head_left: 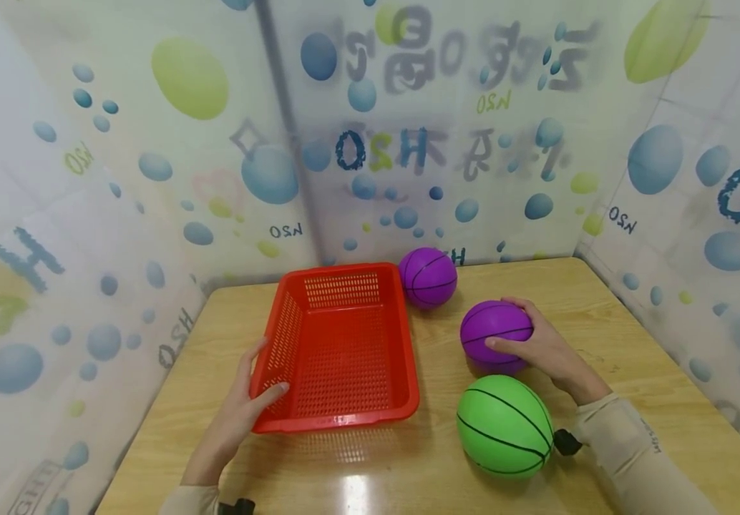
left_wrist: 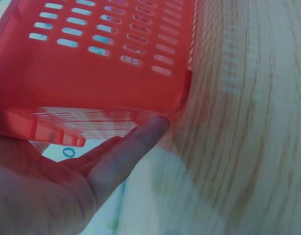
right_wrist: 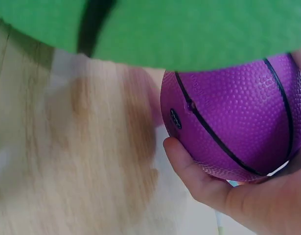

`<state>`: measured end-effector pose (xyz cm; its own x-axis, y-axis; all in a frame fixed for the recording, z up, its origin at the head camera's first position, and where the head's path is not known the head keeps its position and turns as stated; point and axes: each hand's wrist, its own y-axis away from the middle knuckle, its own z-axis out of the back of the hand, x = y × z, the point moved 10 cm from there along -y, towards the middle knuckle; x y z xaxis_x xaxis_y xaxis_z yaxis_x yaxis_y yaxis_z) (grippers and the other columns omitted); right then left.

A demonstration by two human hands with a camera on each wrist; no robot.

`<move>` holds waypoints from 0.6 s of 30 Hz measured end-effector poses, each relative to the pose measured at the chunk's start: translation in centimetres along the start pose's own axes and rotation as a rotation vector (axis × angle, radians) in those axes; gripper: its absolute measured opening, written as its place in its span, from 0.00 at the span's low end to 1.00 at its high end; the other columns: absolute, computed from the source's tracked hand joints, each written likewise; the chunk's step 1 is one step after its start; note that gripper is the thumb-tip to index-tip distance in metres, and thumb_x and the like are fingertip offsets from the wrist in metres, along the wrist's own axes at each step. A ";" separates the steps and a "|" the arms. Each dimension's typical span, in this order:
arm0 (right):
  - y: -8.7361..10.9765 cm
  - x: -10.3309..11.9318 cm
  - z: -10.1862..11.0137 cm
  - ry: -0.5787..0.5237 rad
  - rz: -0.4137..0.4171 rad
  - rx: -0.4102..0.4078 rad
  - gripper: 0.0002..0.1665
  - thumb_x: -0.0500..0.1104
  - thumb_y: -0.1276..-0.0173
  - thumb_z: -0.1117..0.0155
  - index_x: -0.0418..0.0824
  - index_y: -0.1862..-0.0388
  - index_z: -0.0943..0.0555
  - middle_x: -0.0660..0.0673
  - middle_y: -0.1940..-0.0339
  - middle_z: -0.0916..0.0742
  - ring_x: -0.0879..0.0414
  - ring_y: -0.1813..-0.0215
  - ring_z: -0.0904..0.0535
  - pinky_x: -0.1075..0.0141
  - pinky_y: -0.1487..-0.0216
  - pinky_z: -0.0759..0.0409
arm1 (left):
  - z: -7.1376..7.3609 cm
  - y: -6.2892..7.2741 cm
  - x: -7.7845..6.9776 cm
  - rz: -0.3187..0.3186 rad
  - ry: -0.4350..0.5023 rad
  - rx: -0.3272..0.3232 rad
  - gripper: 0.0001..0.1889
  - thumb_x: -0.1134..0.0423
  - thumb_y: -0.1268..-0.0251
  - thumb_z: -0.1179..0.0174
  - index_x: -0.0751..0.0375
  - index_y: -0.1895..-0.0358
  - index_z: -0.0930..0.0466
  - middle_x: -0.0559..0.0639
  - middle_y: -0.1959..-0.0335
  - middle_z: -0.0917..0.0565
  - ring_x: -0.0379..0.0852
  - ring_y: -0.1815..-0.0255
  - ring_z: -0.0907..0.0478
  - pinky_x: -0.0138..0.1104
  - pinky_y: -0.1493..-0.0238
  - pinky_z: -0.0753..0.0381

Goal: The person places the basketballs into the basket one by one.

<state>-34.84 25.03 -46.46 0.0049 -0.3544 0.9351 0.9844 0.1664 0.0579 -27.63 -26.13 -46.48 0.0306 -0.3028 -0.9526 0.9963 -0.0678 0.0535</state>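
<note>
A red plastic basket [head_left: 338,422] with slotted walls stands on the wooden table, with no ball inside. My left hand [head_left: 236,415] holds its left side, the thumb lapping over the rim and the fingers along the outside. In the left wrist view this hand [left_wrist: 67,191] is close against the basket wall [left_wrist: 81,78]. To the right of the basket, my right hand [head_left: 550,354] grips a purple ball [head_left: 489,325] with black lines. The right wrist view shows the thumb and palm around this ball [right_wrist: 228,117]; some fingers are hidden.
A green ball [head_left: 505,429] sits nearest me on the right, below the right hand. A second purple ball [head_left: 428,279] lies by the basket's far right corner. Patterned curtains [head_left: 370,214] surround the table [head_left: 434,472] at the back and sides.
</note>
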 end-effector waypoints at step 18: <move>0.7 1.9 1.0 -0.001 0.032 -0.034 0.62 0.53 0.27 0.19 0.54 0.06 0.48 0.27 0.17 0.32 0.27 0.24 0.27 0.48 0.39 0.15 | -0.1 0.0 0.2 0.021 -0.008 0.010 0.49 0.63 0.17 0.35 0.35 0.08 0.59 0.67 0.17 0.35 0.59 0.34 0.18 0.42 0.43 0.13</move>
<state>-34.32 25.36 -44.35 0.0359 -0.3487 0.9366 0.9892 0.1459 0.0164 -27.66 -26.10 -46.69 0.0511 -0.3114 -0.9489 0.9945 -0.0711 0.0768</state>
